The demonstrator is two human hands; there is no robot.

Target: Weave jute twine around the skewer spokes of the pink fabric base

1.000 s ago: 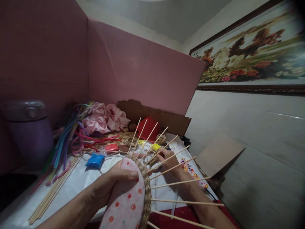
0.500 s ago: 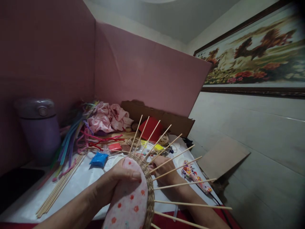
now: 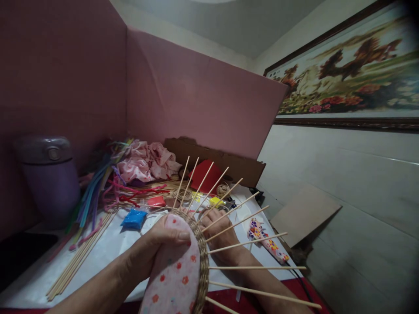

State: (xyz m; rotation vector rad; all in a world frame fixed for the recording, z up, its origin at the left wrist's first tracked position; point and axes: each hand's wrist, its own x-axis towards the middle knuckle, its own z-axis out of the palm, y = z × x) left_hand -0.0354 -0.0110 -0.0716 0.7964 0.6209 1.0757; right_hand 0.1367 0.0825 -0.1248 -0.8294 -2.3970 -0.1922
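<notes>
My left hand [image 3: 163, 240] is closed around the near-left side of a woven basket base [image 3: 180, 274]. Pink fabric with red flowers covers its face, and my thumb presses flat on it. Brown twine [image 3: 203, 266] is woven along its edge. Several thin wooden sticks [image 3: 244, 224] fan outward from that woven rim. Behind the sticks, close to the upper part of the rim, is my right hand [image 3: 218, 226]. Its fingers are curled; the sticks partly cover them, and what lies between the fingertips is hidden.
A blue packet [image 3: 134, 219] and a red packet [image 3: 156, 201] lie on the white-covered table. Pipe cleaners [image 3: 94, 187], crumpled pink fabric [image 3: 147, 161] and a purple tumbler [image 3: 49, 183] stand left. A flower-patterned glue gun [image 3: 266, 242] with a cord lies right.
My right hand has shifted slightly, its knuckles now turned up more behind the sticks. The basket base has tilted a little, and the whole view has moved slightly.
</notes>
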